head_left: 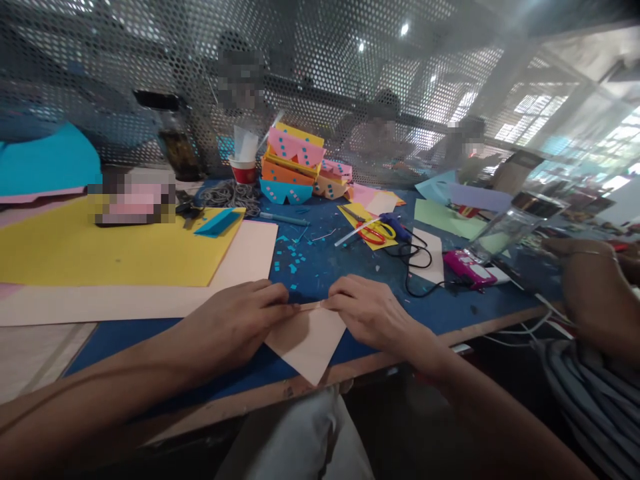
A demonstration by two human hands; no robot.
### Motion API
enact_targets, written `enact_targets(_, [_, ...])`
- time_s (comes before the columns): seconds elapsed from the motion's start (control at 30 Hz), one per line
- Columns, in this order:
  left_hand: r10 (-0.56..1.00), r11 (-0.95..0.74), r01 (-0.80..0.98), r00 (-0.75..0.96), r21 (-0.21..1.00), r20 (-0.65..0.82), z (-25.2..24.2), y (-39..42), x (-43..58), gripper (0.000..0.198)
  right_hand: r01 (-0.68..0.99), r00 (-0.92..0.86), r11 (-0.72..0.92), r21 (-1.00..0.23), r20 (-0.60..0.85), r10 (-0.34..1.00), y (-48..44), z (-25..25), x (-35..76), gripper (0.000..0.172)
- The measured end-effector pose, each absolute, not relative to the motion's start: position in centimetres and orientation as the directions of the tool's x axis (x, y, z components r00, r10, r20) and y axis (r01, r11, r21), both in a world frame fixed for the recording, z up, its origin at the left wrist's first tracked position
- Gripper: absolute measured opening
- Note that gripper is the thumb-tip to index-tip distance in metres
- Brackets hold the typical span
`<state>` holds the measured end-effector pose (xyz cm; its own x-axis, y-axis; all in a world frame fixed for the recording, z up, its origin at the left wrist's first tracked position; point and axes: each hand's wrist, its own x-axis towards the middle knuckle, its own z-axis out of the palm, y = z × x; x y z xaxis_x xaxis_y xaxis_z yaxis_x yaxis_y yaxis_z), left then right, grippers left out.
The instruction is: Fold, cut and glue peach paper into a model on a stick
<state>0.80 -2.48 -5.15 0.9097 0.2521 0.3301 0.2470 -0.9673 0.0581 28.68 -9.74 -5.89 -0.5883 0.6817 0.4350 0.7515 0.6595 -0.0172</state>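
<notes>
Nearest us, the peach paper piece sits at the front of the desk, one corner pointing our way and reaching the wooden edge. Can't tell whether that corner overhangs. Our left hand pinches the paper's far edge, fingers curled; our right hand pinches the same edge, with a short strip visible between them. That strip looks narrow and folded; the exact layers are hidden under our fingers.

Handling, our judgement: very light, thin craft stock, stiff enough to take a crease, not really slippery, easy to dent or tear if pulled. Best hold is the far edge, both sides of the middle, thumbs and fingertips pressing flat; the near corner is free and probably bends if we lean on it.

Just beyond: blue paper scraps loose on the desk. On our left, a yellow sheet overlaps a large peach sheet. Further out, on our right, red-and-yellow-handled scissors lie near a black cord. Farther still: grey string, a red cup, stacked folded-paper pieces, then the perforated screen.
</notes>
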Motion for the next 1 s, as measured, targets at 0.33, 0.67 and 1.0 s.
enact_targets(0.33, [0.244, -0.965, 0.264, 0.891, 0.001, 0.382, -5.3, -2.7, 0.1, 0.039, 0.806, -0.51, 0.591, -0.032, 0.47, 0.72, -11.0, -6.3, 29.8, 0.028])
enact_targets(0.67, [0.26, -0.958, 0.286, 0.872, -0.001, 0.416, -6.3, -3.7, -1.1, 0.038, 0.838, -0.43, 0.541, -0.071, 0.525, 0.734, -11.6, -6.7, 29.6, 0.027])
enact_targets(1.0, [0.322, -0.945, 0.316, 0.858, 0.084, 0.401, -6.3, -5.5, -1.4, 0.03, 0.718, -0.416, 0.623, -0.311, 0.526, 0.742, -14.6, -6.6, 28.3, 0.019])
